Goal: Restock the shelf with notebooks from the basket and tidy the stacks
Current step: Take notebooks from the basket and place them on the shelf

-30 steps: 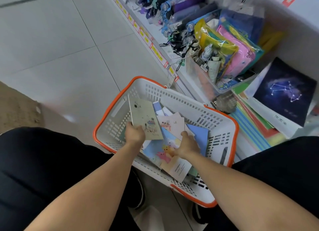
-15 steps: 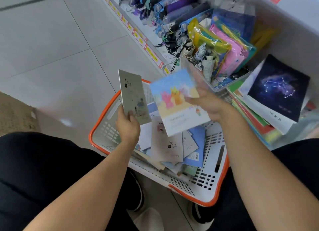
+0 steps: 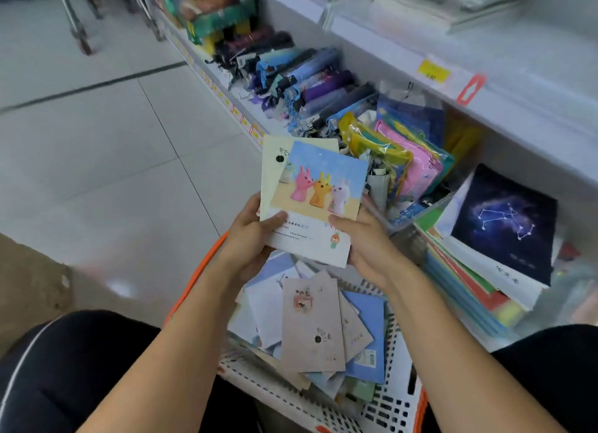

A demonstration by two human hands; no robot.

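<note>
— Crouching over the white plastic basket with the orange rim (image 3: 393,410), sitting on the floor just beside the white bottom shelf (image 3: 517,134). Still holding a loose heap of notebooks, a grey-brown card-covered one (image 3: 310,326) lying on top.

— Looking risky anywhere?

— Likely at the slanting stack of coloured notebooks on the shelf (image 3: 469,280), topped by the dark blue constellation-print notebook (image 3: 504,219). Already leaning and fanning out toward the basket; adding more without squaring first possibly sending the top covers sliding off. Crowding too: the clear packets of pink and yellow pouches (image 3: 398,154) pressing in right beside that stack, leaving little room.

— And the pair being carried?

— Hovering above the basket, near the shelf edge. Light-blue notebook with three cartoon rabbits (image 3: 320,202) lying skewed over the cream notebook behind it (image 3: 271,160), edges not lining up. Being thin and glossy, probably prone to slipping apart and dropping back into the heap.

— Fingers?

— Left hand (image 3: 249,238) gripping the lower left of both covers, thumb lying flat across the front, fingers curling behind. Right hand (image 3: 365,248) pinching the lower right edge of the rabbit notebook, thumb on the front, fingers tucked underneath. Neither spreading wide; both closing on the notebooks only at the bottom edge, leaving the tops unsupported.
</note>
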